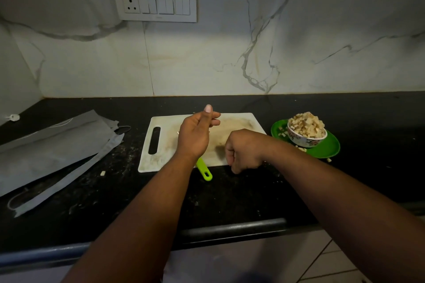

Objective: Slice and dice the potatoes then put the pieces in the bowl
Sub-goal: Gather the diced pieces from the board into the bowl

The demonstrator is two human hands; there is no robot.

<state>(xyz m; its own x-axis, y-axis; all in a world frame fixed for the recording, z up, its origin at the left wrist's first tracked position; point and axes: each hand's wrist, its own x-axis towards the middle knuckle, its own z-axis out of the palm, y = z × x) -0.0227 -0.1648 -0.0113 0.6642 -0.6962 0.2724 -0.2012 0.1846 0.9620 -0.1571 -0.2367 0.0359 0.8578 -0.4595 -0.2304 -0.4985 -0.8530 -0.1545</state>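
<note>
Black stone desk [230,195] under a marbled white wall, with a switch panel [155,4] above; on it sits a white cutting board [161,163], stained but bare of potato as far as I can see. The bowl [307,138], heaped over the rim with diced potato pieces [307,123], stands on a green plate [326,148] just off the board's right end, so it lies to the right of both hands, and the right hand [243,150] is plainly the nearer one. That hand is clenched, knuckles up, at the board's near right corner; whether it hides anything inside I cannot tell. The left hand [197,134] hovers over the middle of the board, fingers loosely curled, thumb up, gripping nothing visible. A green knife handle [204,171] pokes out from under the left wrist, its long axis running back toward the person. A few stray cubes [301,149] lie on the plate, and one [102,173] on the desk left of the board; gathering those looks like what remains. Grey pouches [53,142] lie at far left.
</note>
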